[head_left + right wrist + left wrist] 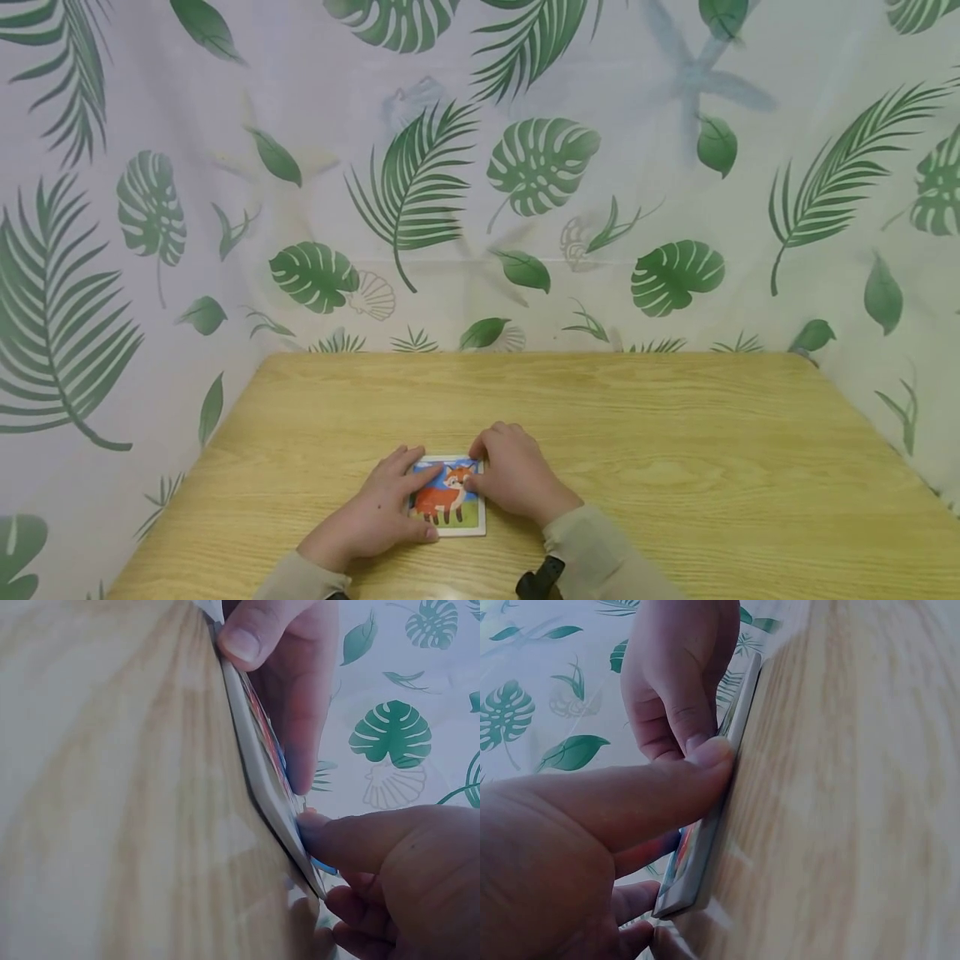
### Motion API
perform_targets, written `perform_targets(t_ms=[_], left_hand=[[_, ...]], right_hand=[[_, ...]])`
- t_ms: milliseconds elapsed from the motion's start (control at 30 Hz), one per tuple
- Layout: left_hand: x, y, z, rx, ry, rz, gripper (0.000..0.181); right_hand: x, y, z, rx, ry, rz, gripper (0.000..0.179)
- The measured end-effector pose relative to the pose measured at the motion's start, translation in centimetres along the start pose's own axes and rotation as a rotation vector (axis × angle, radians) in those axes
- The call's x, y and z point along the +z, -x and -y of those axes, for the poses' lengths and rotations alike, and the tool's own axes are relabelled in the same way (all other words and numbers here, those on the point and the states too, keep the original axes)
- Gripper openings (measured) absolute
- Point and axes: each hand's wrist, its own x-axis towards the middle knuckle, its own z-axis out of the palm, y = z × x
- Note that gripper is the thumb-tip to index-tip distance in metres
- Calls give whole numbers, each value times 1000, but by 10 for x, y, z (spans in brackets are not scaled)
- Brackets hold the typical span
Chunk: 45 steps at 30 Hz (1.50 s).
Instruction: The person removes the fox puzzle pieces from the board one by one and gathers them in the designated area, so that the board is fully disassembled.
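Note:
A small square fox picture board (447,502) with a white border lies flat on the table, showing an orange fox against blue and green. My left hand (381,510) holds it from the left, thumb on the near edge, index finger laid across the picture and the other fingers around the far left corner. At the far right corner my right hand (517,477) grips the board, thumb on the picture by the fox's head and fingers curled at the edge. Both wrist views show the board's pale side edge (259,776) low against the wood. The hands cover parts of the picture.
The wooden table (637,433) stretches out to both sides and behind the board. A pale cloth (450,192) printed with green leaves hangs along the back and both sides. A black strap (542,577) sits at the right wrist.

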Motion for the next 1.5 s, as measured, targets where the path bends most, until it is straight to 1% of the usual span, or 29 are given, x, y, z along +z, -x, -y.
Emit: perform_targets(t_ms=[200,333,433,567,767,1000,1233,1300,1500], left_hand=[[-1,1,-1,-16,18,9,87],[-2,0,-1,-15,18,6,87],[-2,0,0,-6,21,7,87],[0,1,2,4,30,12,87],[1,0,3,-9,28,10,87],[0,-1,1,-17,44,5,86],[1,-1,2,-10,52,-2,89],[1,-1,3,-17,67,1,89],[-1,0,8,-49,125,20,91]], right_hand=[[2,0,1,2,-30,-34,25],[0,0,2,-4,-45,-56,20],[0,0,2,9,-72,-56,16],[1,1,0,37,-128,-43,12],[1,3,-2,48,-241,-46,8],[-1,4,-4,58,-331,-43,9],[-12,8,-3,135,-458,-28,7],[-17,10,-4,131,-462,-26,7],[-30,13,-16,109,-420,-25,8]])
